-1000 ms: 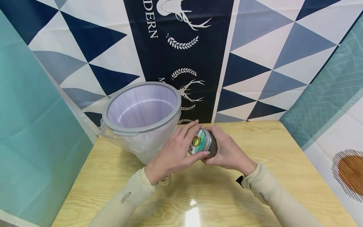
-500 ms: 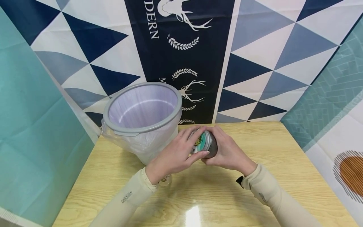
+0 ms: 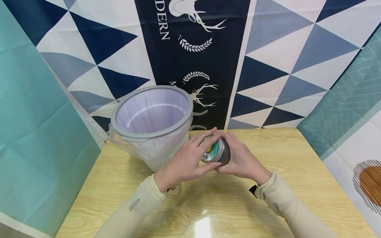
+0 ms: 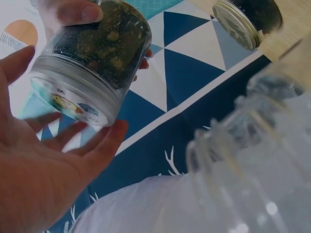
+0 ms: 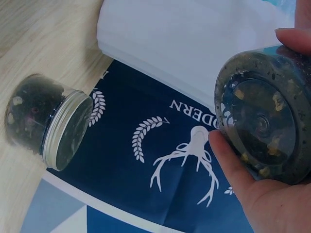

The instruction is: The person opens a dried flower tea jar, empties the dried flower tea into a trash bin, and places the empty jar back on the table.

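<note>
My right hand (image 3: pixel 242 158) grips a clear jar (image 3: pixel 225 152) around its body, tilted so its lid (image 3: pixel 212 152) faces left. Inside are dark contents with pale bits. The silver-rimmed lid carries a green and white label with a yellow cartoon flower. Around this lid my left hand (image 3: pixel 186 158) spreads its fingers; in the left wrist view gaps show between the palm and the lid, with one fingertip (image 4: pixel 119 128) right at the rim. The right wrist view shows the jar's round base (image 5: pixel 262 121) from below.
A bin (image 3: pixel 148 135) with a grey rim and a clear plastic liner stands at the back left. Another lidded dark jar (image 5: pixel 39 114) sits on the wooden table (image 3: pixel 282 158). Clear ridged plastic (image 4: pixel 252 145) fills the left wrist view's right side. Patterned cloth (image 3: pixel 265 82) hangs behind.
My left fingers closed over the lid half a second ago and have since lifted and spread again. The right hand keeps its grip on the jar. The head view has shifted slightly.
</note>
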A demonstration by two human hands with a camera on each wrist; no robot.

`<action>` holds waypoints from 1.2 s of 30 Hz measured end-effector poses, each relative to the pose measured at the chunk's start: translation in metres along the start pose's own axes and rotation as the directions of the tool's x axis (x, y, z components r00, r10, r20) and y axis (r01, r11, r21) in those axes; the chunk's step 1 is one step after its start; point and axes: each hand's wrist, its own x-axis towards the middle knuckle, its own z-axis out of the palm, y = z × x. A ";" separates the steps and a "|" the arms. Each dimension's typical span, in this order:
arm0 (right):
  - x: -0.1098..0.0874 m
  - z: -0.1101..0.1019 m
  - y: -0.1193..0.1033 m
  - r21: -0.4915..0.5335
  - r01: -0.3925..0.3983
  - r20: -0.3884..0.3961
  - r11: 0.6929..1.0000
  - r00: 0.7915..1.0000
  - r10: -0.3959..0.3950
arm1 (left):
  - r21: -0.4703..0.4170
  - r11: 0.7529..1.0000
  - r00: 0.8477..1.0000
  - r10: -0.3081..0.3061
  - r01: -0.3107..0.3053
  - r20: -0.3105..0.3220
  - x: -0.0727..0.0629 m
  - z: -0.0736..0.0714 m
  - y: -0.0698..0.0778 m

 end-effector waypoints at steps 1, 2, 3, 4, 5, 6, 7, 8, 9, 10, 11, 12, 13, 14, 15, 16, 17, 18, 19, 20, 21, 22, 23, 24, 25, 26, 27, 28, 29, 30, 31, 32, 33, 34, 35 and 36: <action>0.000 0.000 0.000 0.005 0.000 0.000 1.000 1.000 0.000 | -0.004 1.000 1.000 0.017 -0.017 0.001 -0.001 -0.001 -0.001; 0.000 0.000 0.000 0.007 0.000 0.001 1.000 1.000 0.000 | -0.008 1.000 1.000 0.030 -0.030 0.004 -0.001 -0.002 -0.001; 0.000 0.000 -0.001 0.010 -0.003 0.003 1.000 1.000 0.003 | -0.012 0.999 0.999 0.035 -0.035 0.010 -0.002 -0.002 -0.001; -0.001 0.000 -0.001 0.013 -0.007 0.006 1.000 1.000 0.007 | -0.013 0.999 0.999 0.038 -0.038 0.015 -0.002 -0.003 -0.001; -0.001 0.000 -0.001 0.017 -0.012 0.009 1.000 1.000 0.012 | -0.012 0.999 0.999 0.036 -0.035 0.019 -0.002 -0.003 -0.001; -0.001 0.000 -0.001 0.020 -0.020 0.010 1.000 1.000 0.019 | -0.012 1.000 0.999 0.028 -0.027 0.022 -0.002 -0.003 -0.002; -0.002 0.000 -0.001 0.022 -0.026 0.010 0.999 1.000 0.026 | -0.008 1.000 0.999 0.022 -0.021 0.023 -0.001 -0.002 -0.002; -0.002 0.000 0.000 0.021 -0.031 0.012 0.999 0.999 0.031 | -0.006 1.000 1.000 0.010 -0.010 0.024 0.000 -0.001 -0.001; -0.002 0.000 -0.001 0.024 -0.036 0.014 0.999 0.999 0.036 | -0.003 1.000 1.000 -0.005 0.005 0.024 0.000 -0.001 -0.001; -0.002 0.000 -0.001 0.025 -0.040 0.016 0.999 0.999 0.040 | 0.000 1.000 1.000 -0.023 0.023 0.021 0.000 0.000 0.000; -0.002 0.000 -0.001 0.027 -0.043 0.017 0.999 0.999 0.043 | 0.003 0.999 0.999 -0.041 0.041 0.018 0.001 0.001 0.000; -0.002 0.000 -0.001 0.026 -0.046 0.017 0.999 0.999 0.045 | 0.005 0.998 0.998 -0.060 0.060 0.013 0.002 0.001 0.001; -0.002 0.000 -0.001 0.027 -0.047 0.019 0.999 0.999 0.046 | 0.011 0.997 0.997 -0.077 0.077 0.008 0.002 0.002 0.002; -0.002 0.000 -0.001 0.028 -0.048 0.021 0.998 0.999 0.048 | 0.014 0.995 0.996 -0.094 0.094 0.004 0.003 0.002 0.003; -0.002 -0.001 -0.001 0.030 -0.051 0.022 0.998 0.999 0.050 | 0.019 0.994 0.994 -0.107 0.107 -0.002 0.003 0.003 0.003; -0.003 -0.001 -0.001 0.028 -0.051 0.025 0.998 0.998 0.050 | 0.026 0.993 0.993 -0.115 0.115 -0.007 0.004 0.004 0.004; -0.003 -0.001 -0.001 0.026 -0.051 0.028 0.998 0.998 0.051 | 0.031 0.993 0.993 -0.116 0.116 -0.011 0.004 0.004 0.004; -0.003 -0.001 0.000 0.023 -0.050 0.028 0.998 0.998 0.050 | 0.034 0.993 0.994 -0.109 0.109 -0.011 0.004 0.004 0.004; -0.003 -0.002 0.000 0.020 -0.047 0.027 0.999 0.999 0.046 | 0.030 0.995 0.995 -0.097 0.098 -0.008 0.004 0.004 0.004; -0.003 -0.002 0.000 0.018 -0.041 0.025 0.999 0.999 0.040 | 0.021 0.997 0.997 -0.079 0.079 -0.003 0.003 0.004 0.003; -0.003 -0.003 0.000 0.017 -0.035 0.022 0.999 0.999 0.035 | 0.013 0.998 0.998 -0.058 0.058 0.003 0.003 0.004 0.002; -0.004 -0.003 0.000 0.017 -0.030 0.018 0.999 0.999 0.029 | 0.002 0.999 0.999 -0.038 0.038 0.012 0.003 0.004 0.001; -0.004 -0.004 0.001 0.018 -0.025 0.015 1.000 1.000 0.025 | -0.011 1.000 1.000 -0.017 0.017 0.019 0.002 0.003 0.001; -0.004 -0.004 0.001 0.021 -0.021 0.011 1.000 1.000 0.020 | -0.023 1.000 1.000 0.000 0.001 0.028 0.002 0.003 0.000; -0.004 -0.005 0.001 0.024 -0.017 0.009 1.000 1.000 0.017 | -0.031 0.999 0.999 0.011 -0.010 0.033 0.002 0.002 0.000; -0.004 -0.005 0.001 0.027 -0.015 0.008 1.000 1.000 0.015 | -0.035 0.999 0.999 0.017 -0.016 0.037 0.002 0.002 -0.001; -0.004 -0.005 0.001 0.030 -0.015 0.008 0.999 1.000 0.015 | -0.034 0.999 0.999 0.018 -0.017 0.041 0.002 0.002 -0.001; -0.004 -0.005 0.001 0.031 -0.015 0.007 0.999 1.000 0.014 | -0.033 0.999 0.999 0.015 -0.013 0.045 0.002 0.001 -0.001; -0.004 -0.005 0.001 0.031 -0.013 0.006 0.999 1.000 0.013 | -0.030 1.000 0.999 0.010 -0.008 0.047 0.002 0.001 -0.001; -0.004 -0.004 0.000 0.032 -0.015 0.007 0.999 1.000 0.014 | -0.027 1.000 0.999 0.001 0.001 0.049 0.002 0.001 -0.001; -0.004 -0.004 0.000 0.033 -0.017 0.008 0.999 1.000 0.017 | -0.022 1.000 0.999 -0.010 0.011 0.048 0.002 0.001 -0.001; -0.004 -0.003 0.000 0.033 -0.020 0.009 0.999 1.000 0.020 | -0.020 1.000 0.999 -0.023 0.024 0.047 0.002 0.001 -0.001; -0.004 -0.003 -0.001 0.033 -0.025 0.009 0.999 1.000 0.024 | -0.017 0.999 0.999 -0.035 0.036 0.042 0.002 0.001 -0.001; -0.004 -0.003 -0.001 0.031 -0.028 0.008 0.999 1.000 0.028 | -0.013 0.999 0.998 -0.047 0.047 0.034 0.002 0.002 0.000; -0.004 -0.002 -0.001 0.029 -0.032 0.008 0.999 0.999 0.032 | -0.008 0.998 0.998 -0.058 0.058 0.024 0.003 0.002 0.000; -0.004 -0.002 -0.002 0.028 -0.037 0.008 0.999 0.999 0.037 | -0.003 0.998 0.998 -0.067 0.067 0.013 0.003 0.003 0.000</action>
